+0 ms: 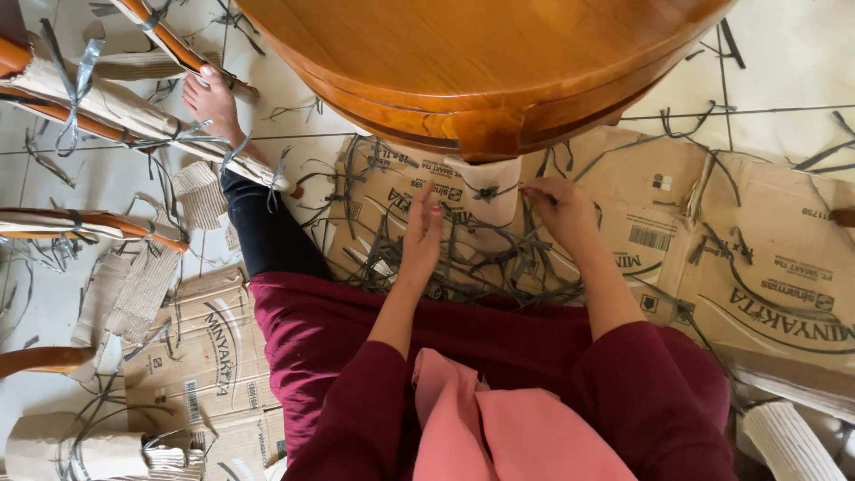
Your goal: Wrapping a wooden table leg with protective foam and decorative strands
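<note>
A round wooden tabletop [481, 62] fills the upper view, its leg [488, 191] wrapped in pale cardboard and standing on flattened cardboard boxes [757, 258] that cover the tile floor. The right hand [563, 212] has its grip pinched shut on a grey plastic strap [499, 190] tied across the wrapping, apparently pulling it taut. The left hand [422, 233], fingers extended and holding nothing, rests beside the wrapping, seemingly steadying it among loose straps [463, 267].

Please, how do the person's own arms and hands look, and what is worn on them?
Both arms wear loose dark maroon sleeves, pushed up so the forearms are bare. The left hand and right hand are bare: no gloves, and no rings, watch or bracelets that I can see. A pink cloth hangs in front of the chest.
</note>
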